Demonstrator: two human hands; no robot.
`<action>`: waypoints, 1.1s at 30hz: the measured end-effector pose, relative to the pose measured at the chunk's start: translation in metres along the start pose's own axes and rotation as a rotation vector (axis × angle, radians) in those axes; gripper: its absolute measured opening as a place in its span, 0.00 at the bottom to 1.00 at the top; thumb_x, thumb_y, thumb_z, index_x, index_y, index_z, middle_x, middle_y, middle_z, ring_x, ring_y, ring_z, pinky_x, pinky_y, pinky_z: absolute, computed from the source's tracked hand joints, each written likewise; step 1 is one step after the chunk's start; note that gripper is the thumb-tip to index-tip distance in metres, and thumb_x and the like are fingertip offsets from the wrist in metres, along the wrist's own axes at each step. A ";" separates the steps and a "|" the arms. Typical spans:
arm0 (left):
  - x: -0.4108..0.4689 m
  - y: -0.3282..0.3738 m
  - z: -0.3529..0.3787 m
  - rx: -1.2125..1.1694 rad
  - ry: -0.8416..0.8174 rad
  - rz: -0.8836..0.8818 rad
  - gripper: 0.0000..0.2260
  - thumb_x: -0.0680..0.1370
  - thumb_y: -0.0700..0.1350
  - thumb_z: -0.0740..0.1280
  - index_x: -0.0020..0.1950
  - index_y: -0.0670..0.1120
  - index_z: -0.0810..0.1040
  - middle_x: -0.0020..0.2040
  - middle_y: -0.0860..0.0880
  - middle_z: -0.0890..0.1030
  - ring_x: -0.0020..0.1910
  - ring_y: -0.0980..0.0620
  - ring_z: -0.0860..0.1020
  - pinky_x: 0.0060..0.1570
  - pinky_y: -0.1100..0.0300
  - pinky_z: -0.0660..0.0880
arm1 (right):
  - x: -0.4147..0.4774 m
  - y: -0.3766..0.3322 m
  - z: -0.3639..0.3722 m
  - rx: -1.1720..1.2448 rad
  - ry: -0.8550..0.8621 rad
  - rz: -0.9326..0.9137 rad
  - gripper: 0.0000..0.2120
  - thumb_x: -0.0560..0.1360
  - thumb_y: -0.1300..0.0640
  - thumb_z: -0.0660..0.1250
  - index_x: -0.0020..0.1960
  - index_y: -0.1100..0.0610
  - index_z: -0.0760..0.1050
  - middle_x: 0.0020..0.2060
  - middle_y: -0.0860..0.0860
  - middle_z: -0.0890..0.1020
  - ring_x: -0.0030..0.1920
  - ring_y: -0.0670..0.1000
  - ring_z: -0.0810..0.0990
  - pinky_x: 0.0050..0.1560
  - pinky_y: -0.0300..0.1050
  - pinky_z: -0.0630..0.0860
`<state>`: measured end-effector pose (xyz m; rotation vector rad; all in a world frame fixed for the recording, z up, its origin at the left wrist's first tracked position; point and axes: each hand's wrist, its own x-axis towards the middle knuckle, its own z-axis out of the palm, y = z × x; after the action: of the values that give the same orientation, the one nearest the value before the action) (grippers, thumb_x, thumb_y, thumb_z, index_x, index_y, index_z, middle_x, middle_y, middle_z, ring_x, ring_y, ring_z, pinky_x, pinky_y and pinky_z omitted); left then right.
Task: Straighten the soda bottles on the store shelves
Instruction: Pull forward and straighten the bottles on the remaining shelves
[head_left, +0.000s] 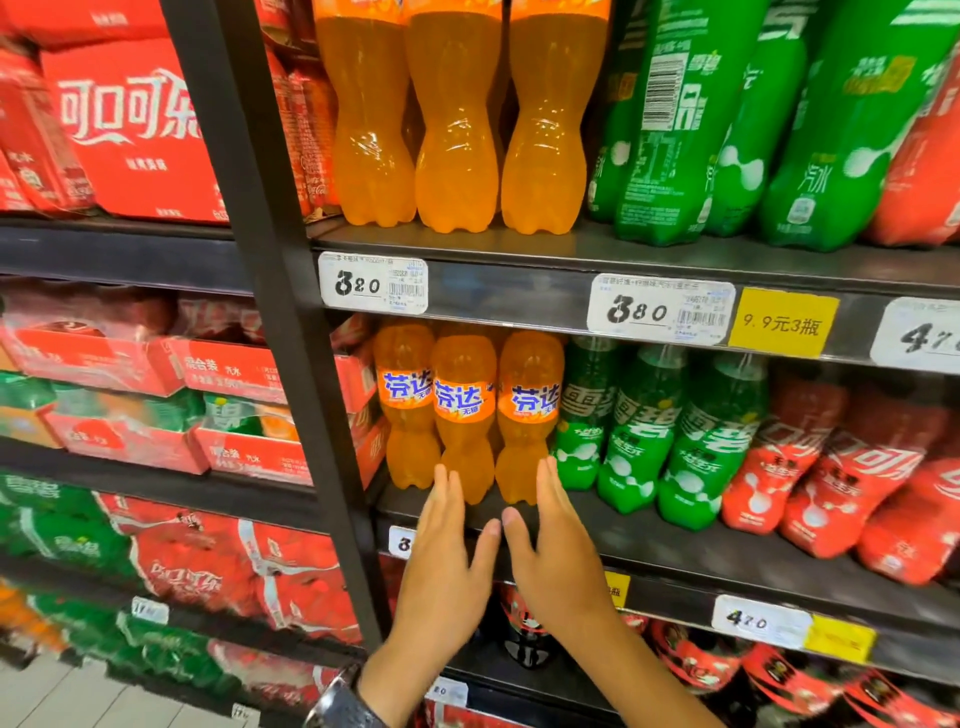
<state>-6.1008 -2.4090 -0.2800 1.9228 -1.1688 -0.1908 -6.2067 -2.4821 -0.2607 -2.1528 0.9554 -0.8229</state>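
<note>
Head view: left hand (447, 566) and right hand (558, 556), both flat-fingered and empty, reach the bases of the orange Fanta bottles (464, 415) on the middle shelf (623, 535). Squaring this row seems the step in hand; the next move likely calls for gentle side pressure.

Left hand (441, 561), right hand (558, 564): bare, forearms bare too. Watch (340, 699) on left wrist: shiny silver-grey metal, partly cut by frame edge.

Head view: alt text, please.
A person's left hand and right hand, fingers straight, reach to the bases of three orange Fanta bottles on a store shelf. Green Sprite bottles and red Coca-Cola bottles stand to their right.
</note>
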 end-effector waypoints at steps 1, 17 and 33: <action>0.000 -0.001 0.000 0.009 -0.001 -0.001 0.33 0.79 0.60 0.56 0.79 0.53 0.45 0.77 0.61 0.41 0.76 0.63 0.43 0.71 0.66 0.48 | -0.001 0.000 0.001 -0.006 -0.004 0.004 0.33 0.80 0.46 0.56 0.78 0.52 0.43 0.76 0.41 0.46 0.74 0.37 0.44 0.70 0.33 0.49; 0.020 0.140 -0.181 0.080 -0.197 0.440 0.11 0.77 0.58 0.63 0.58 0.65 0.76 0.52 0.68 0.79 0.53 0.67 0.77 0.52 0.66 0.74 | 0.002 -0.139 -0.153 -0.152 -0.091 -0.394 0.15 0.69 0.35 0.56 0.54 0.32 0.72 0.45 0.30 0.79 0.46 0.35 0.79 0.46 0.31 0.75; 0.122 0.278 -0.321 0.459 0.501 0.822 0.14 0.78 0.42 0.64 0.64 0.48 0.76 0.58 0.51 0.80 0.57 0.53 0.77 0.57 0.62 0.71 | 0.133 -0.304 -0.280 -0.520 0.472 -0.722 0.14 0.75 0.56 0.65 0.60 0.55 0.78 0.54 0.51 0.83 0.55 0.52 0.80 0.57 0.46 0.73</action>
<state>-6.0494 -2.3708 0.1574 1.5384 -1.6107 1.0081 -6.2227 -2.5069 0.1727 -2.8896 0.6281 -1.6242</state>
